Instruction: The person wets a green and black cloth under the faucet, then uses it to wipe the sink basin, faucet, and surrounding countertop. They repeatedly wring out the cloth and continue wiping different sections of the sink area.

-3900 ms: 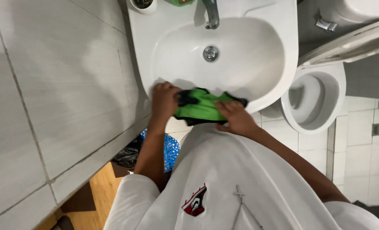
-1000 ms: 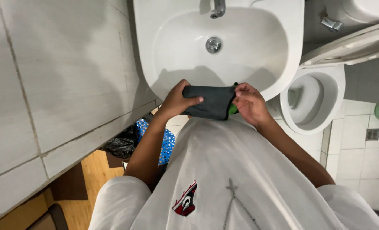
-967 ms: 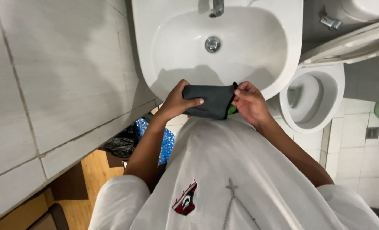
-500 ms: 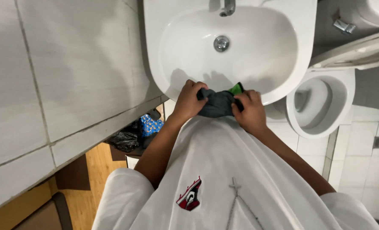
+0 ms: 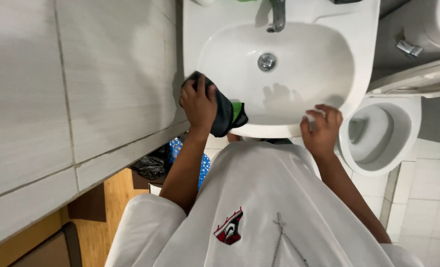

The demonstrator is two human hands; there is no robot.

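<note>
A white washbasin (image 5: pixel 363 59) with a metal drain (image 5: pixel 266 62) and a tap (image 5: pixel 278 15) fills the top of the head view. My left hand (image 5: pixel 198 103) presses a dark grey and green cloth (image 5: pixel 227 113) against the basin's left front rim. My right hand (image 5: pixel 320 128) rests on the basin's front right rim with its fingers curled over the edge and nothing in it.
A grey tiled wall (image 5: pixel 71 99) runs along the left. A white toilet bowl (image 5: pixel 378 133) with its lid up stands to the right of the basin. Below the basin lie a black bag (image 5: pixel 150 165) and a blue dotted thing (image 5: pixel 176 148), beside a wooden floor (image 5: pixel 98 232).
Both hands held the cloth at the basin's front edge before. Now my left hand alone has carried it to the left rim, and my right hand has moved to the right rim.
</note>
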